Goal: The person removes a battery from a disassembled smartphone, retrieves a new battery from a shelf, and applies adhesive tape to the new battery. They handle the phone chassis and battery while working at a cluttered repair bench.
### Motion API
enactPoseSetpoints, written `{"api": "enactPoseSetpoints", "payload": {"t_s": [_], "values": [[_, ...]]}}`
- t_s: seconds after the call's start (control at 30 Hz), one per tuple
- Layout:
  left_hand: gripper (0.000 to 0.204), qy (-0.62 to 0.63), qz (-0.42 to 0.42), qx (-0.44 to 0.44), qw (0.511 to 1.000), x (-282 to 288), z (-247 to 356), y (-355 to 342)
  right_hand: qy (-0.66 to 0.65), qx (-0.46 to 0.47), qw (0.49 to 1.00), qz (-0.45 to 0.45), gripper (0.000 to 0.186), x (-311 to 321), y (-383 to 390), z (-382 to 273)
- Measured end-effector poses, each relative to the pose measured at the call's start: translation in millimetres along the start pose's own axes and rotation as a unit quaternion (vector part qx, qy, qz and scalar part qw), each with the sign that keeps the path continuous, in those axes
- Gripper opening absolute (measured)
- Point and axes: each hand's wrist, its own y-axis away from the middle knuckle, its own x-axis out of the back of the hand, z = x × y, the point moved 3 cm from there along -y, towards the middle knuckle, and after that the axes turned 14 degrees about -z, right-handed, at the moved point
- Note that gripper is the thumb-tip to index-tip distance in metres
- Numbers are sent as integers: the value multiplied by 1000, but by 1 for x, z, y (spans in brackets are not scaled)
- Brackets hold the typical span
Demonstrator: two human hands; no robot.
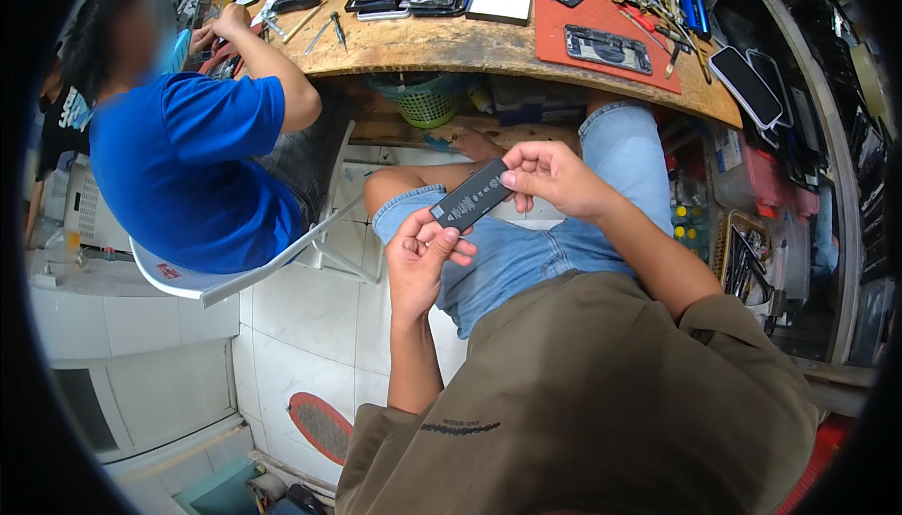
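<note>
I hold a flat black rectangular battery (468,197) with pale printing over my lap, tilted up toward the right. My left hand (423,254) grips its lower-left end between thumb and fingers. My right hand (547,175) pinches its upper-right end, thumb on the printed face. Beyond my knees, on the wooden bench (348,54), an opened phone (606,49) lies on an orange mat (573,17), with tweezers and small tools beside it.
A co-worker in a blue shirt (202,186) sits at left on a white chair (235,285), hands at the bench. A green basket (423,101) is under the bench. Phones (742,83) lie at the bench's right end, above bins (742,172). A red mat (319,421) is on the floor.
</note>
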Motion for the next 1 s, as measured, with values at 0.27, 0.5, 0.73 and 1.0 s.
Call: {"api": "enactPoseSetpoints", "payload": {"t_s": [0.27,0.5,0.73,1.0], "values": [[24,68,99,-86,989,-10,8,-10,-11,-6,1000,1,20,-19,35,-9],[21,88,105,-110,984,-21,14,-13,-5,13,999,35,16,-24,38,-10],[12,-44,9,-231,972,-33,17,-13,419,301,825,230,24,-39,45,-30],[22,2,-5,-222,975,-33,12,-12,479,367,763,233,31,-39,51,-32]]}}
